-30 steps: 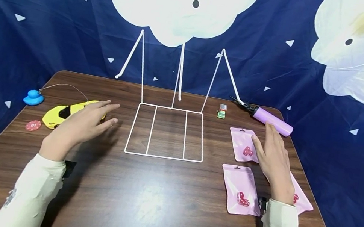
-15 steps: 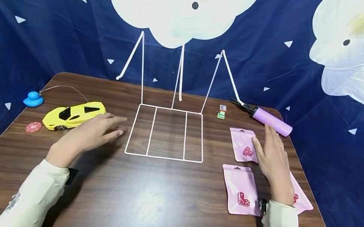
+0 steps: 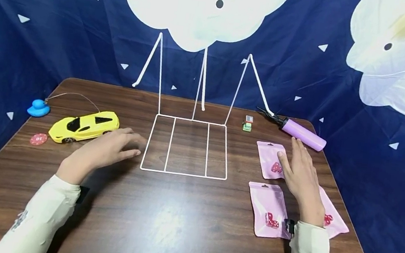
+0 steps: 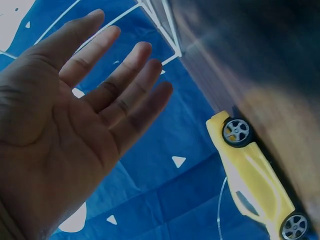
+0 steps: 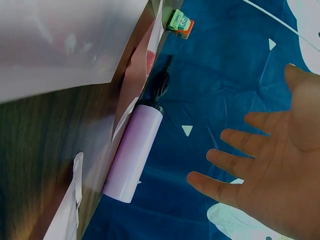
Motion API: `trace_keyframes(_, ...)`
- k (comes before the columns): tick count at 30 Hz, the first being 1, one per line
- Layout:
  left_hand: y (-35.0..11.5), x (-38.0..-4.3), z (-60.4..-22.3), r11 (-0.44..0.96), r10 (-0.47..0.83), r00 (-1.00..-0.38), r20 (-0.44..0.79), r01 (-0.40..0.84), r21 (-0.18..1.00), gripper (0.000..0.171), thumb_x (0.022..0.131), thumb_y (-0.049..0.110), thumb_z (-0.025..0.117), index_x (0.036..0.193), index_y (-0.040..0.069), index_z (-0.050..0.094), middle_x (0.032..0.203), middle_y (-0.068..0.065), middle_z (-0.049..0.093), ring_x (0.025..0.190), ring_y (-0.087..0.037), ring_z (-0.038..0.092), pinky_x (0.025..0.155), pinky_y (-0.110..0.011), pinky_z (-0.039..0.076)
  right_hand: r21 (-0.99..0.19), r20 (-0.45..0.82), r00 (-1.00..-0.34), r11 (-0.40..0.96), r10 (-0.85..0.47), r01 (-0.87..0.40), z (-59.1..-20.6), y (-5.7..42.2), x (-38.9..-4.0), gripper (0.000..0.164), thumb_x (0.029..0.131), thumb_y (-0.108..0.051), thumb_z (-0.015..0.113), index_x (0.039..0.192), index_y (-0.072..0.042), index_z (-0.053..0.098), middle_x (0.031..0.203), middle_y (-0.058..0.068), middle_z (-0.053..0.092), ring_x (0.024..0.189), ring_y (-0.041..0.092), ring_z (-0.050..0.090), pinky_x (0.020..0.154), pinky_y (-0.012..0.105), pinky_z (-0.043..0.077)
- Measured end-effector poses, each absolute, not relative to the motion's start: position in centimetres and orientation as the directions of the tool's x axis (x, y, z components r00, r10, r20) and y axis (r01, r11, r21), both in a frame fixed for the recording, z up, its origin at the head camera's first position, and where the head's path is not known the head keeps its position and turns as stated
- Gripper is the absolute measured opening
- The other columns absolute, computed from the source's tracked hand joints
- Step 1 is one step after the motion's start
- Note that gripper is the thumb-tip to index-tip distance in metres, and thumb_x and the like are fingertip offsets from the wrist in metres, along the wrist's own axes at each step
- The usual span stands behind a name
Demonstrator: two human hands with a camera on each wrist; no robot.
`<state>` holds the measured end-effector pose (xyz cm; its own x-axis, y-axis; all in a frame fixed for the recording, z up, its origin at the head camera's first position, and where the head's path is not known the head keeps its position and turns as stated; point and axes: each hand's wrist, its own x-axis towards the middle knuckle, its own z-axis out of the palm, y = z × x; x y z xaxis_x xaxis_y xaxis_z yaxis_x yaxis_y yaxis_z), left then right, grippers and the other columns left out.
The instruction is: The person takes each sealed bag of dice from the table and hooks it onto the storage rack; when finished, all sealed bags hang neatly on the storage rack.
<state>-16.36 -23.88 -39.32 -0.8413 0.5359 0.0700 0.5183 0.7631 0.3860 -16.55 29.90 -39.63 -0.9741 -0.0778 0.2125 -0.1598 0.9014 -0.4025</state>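
Note:
My left hand (image 3: 106, 151) is held over the table between a yellow toy car (image 3: 85, 126) and a white wire rack (image 3: 183, 174). Its fingers are relaxed and hold nothing; the left wrist view shows the bare palm, with the car apart from it. On the right, my right hand (image 3: 302, 177) hovers among three pink zip pouches with red dice printed on them: a far pouch (image 3: 269, 156), a near pouch (image 3: 268, 202) and a side pouch (image 3: 335, 216) partly hidden by the hand and wrist. Its fingers are fairly straight, and the palm is bare in the right wrist view.
A purple hand pump (image 3: 304, 134) with a black end lies at the back right. Beside the rack sits a small green toy vehicle (image 3: 247, 126). On the left are a blue rubber duck (image 3: 38, 108) with a string and a red poker chip (image 3: 38, 139). The rack's prongs rise behind.
My left hand has moved right and slightly nearer, away from the yellow car, which now shows almost whole. The right hand has barely shifted.

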Motion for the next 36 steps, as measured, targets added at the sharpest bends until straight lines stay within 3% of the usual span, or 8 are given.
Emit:
trace_keyframes(10,-23.7,-15.9,-41.1,0.673,0.606,-0.795,0.033,0.534,0.512,0.024,0.099,0.008,0.077,0.123,0.005,0.075,0.107,-0.005,0.073,0.099,-0.025,0.071,0.087,-0.050,0.058,-0.398,0.211,-0.974,0.903,-0.083,-0.163,-39.9,30.2,-16.6,0.077,0.116,-0.050,0.040,0.169,0.003,0.022,0.172,0.032,0.025,0.156,0.058,0.025,0.118,0.077,0.025)
trace_keyframes(28,-23.2,-15.9,-42.4,0.669,0.613,-0.790,0.027,0.538,0.513,0.021,0.095,0.005,0.081,0.115,0.006,0.074,0.088,0.007,0.065,0.081,-0.009,0.061,0.073,-0.037,0.054,-0.406,0.206,-0.977,0.904,-0.052,-0.134,-40.5,31.8,-15.7,0.076,0.116,-0.048,0.042,0.169,0.003,0.023,0.172,0.032,0.025,0.153,0.061,0.027,0.117,0.079,0.025)
trace_keyframes(36,-23.0,-16.2,-42.4,0.692,0.611,-0.791,-0.030,0.515,0.506,0.017,0.095,0.004,0.080,0.110,0.010,0.075,0.088,0.007,0.066,0.082,-0.008,0.061,0.074,-0.036,0.055,-0.423,0.207,-0.977,0.897,-0.038,-0.125,-40.9,32.5,-15.4,0.075,0.116,-0.047,0.043,0.169,0.003,0.023,0.171,0.034,0.026,0.153,0.061,0.027,0.119,0.077,0.024)
